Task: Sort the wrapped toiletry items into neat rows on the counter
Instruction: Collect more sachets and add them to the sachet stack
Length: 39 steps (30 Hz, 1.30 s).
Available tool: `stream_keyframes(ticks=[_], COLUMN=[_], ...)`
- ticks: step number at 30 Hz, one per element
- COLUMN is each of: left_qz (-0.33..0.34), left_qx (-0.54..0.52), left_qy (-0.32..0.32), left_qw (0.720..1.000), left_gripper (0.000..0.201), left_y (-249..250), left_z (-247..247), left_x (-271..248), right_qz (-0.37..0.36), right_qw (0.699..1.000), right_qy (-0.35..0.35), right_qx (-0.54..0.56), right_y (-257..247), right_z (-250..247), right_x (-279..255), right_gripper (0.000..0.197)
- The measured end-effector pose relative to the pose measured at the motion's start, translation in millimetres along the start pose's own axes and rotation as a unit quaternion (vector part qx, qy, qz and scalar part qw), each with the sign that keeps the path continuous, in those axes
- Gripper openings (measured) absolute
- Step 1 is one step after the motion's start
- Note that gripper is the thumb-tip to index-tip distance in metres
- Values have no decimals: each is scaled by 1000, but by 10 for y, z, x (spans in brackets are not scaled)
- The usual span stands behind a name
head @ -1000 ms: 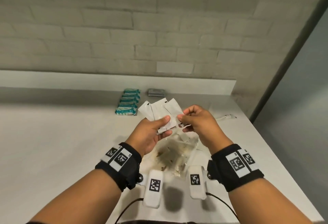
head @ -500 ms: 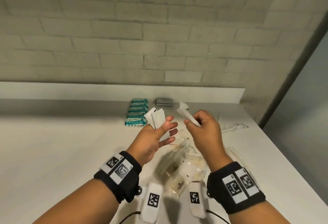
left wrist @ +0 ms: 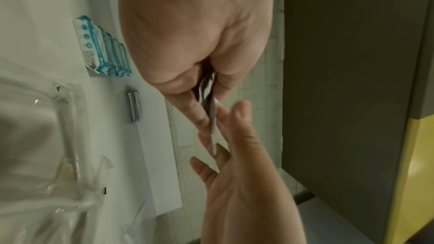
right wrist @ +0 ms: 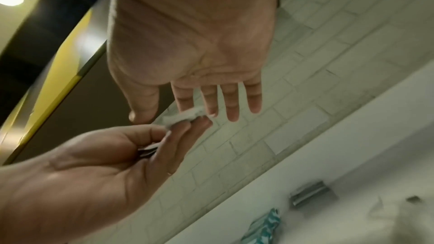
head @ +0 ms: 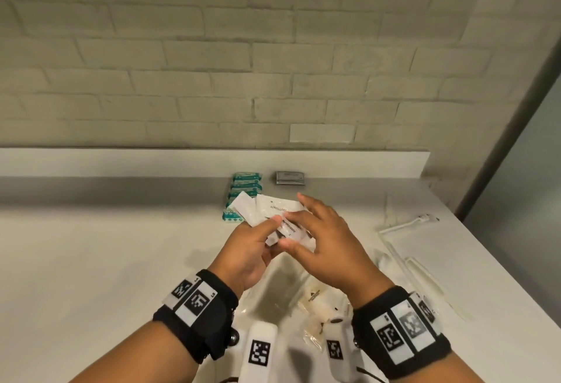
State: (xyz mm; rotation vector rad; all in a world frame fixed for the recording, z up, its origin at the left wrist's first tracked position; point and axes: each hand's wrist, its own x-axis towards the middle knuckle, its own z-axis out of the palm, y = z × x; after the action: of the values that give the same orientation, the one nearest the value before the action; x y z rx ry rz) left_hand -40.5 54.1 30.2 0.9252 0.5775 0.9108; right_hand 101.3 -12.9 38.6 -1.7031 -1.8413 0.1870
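Observation:
My left hand [head: 258, 243] grips a fan of white sachets [head: 273, 206] between thumb and fingers, above the counter [head: 91, 261]. My right hand [head: 318, 240] lies over the fan with fingers straight and spread, its thumb under the lower edge. The right wrist view shows those straight fingers [right wrist: 231, 103] touching a sachet [right wrist: 183, 119] against the left hand [right wrist: 94, 164]. The left wrist view shows the sachets [left wrist: 212, 118] edge-on between both hands. At the back lie a row of teal packets [head: 243, 191] and a grey packet [head: 290, 177].
Under my hands lies a crumpled clear bag [head: 282, 291] with beige wrapped items [head: 315, 300]. Long clear-wrapped items [head: 425, 282] and a white cable [head: 409, 221] lie at the right, near the counter's edge. A brick wall with a low ledge [head: 182, 161] closes the back.
My right hand, which had drawn one sachet off to the right, has come back onto the fan in my left hand, its fingers now spread over it.

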Motion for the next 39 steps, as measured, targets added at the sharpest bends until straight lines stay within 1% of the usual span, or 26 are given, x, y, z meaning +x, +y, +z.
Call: stream_keyframes(ticks=[1,2,3,4,5,6,8,9,12,13,14,16,18,20,21,23,25,26,28,29,30,33,35,37,39], left_qz=[2,5,9,11,10,8,1,-3,-9,-10,-12,-19,-23,-21,-18,-11,-2,2,4,0,-6,-33,-43,-41,-30], left_qx=[-4,-7,-8,-9,-13,-13,-12,-15,-29,-33,-33,-24,-14,-8,-11,-17,-19,-21,-23,-22,-22,-37,-20,8,25], left_qy=[7,13,18,22,25,27,26,27,54,57,59,59,52,32,18,4,15,25,42,48,55,51,51,59,75], left_qw=[1000,1000,1000,1000,1000,1000,1000,1000,998,998,998,998,998,999,1000,1000,1000,999,999,999,998,997,998,997,996], left_gripper=[21,20,19,19,20,21,21,20,15,16,16,11,7,11,13,15,16,16,15,15,16,23,22,25,28], left_y=[5,-1,-3,-13,-29,-46,-75,-85,-159,-171,-188,-228,-258,-276,-285,-301,-310,-316,-336,-348,-369,-424,-458,-478,-474], left_z=[2,24,53,88,144,184,292,344,491,538,580,680,799,921,971,1050,1085,1091,1105,1115,1126,1138,1121,1109,1092], left_x=[15,33,47,61,67,73,85,90,130,139,152,164,168,168,166,159,167,176,206,219,236,259,272,288,312], right_qz=[17,45,86,126,154,169,172,174,177,173,169,151,127,122,123,127,139,148,164,168,169,189,198,196,187], right_qw=[997,988,971,948,926,911,893,880,828,820,821,847,886,917,930,953,960,960,960,962,964,970,971,970,966], right_qy=[17,53,87,106,106,98,87,100,168,181,187,167,109,53,39,51,85,82,27,-3,-19,-19,-14,-10,-15], right_qx=[70,139,206,272,328,364,407,430,504,515,513,481,433,376,343,270,227,223,223,216,202,151,133,141,180], right_y=[-4,8,8,32,74,116,188,238,424,478,542,642,669,653,641,637,675,708,746,747,753,789,840,864,839], right_z=[-6,-12,-36,-64,-118,-175,-351,-436,-707,-795,-868,-1001,-1078,-1050,-998,-903,-872,-864,-841,-813,-774,-721,-709,-693,-682], right_x=[3,10,27,52,74,90,103,108,104,107,106,92,90,108,120,151,152,141,106,85,74,85,95,105,109], right_gripper=[42,35,34,37,38,32,15,16,25,25,24,22,22,22,24,25,28,27,20,19,23,30,31,32,31])
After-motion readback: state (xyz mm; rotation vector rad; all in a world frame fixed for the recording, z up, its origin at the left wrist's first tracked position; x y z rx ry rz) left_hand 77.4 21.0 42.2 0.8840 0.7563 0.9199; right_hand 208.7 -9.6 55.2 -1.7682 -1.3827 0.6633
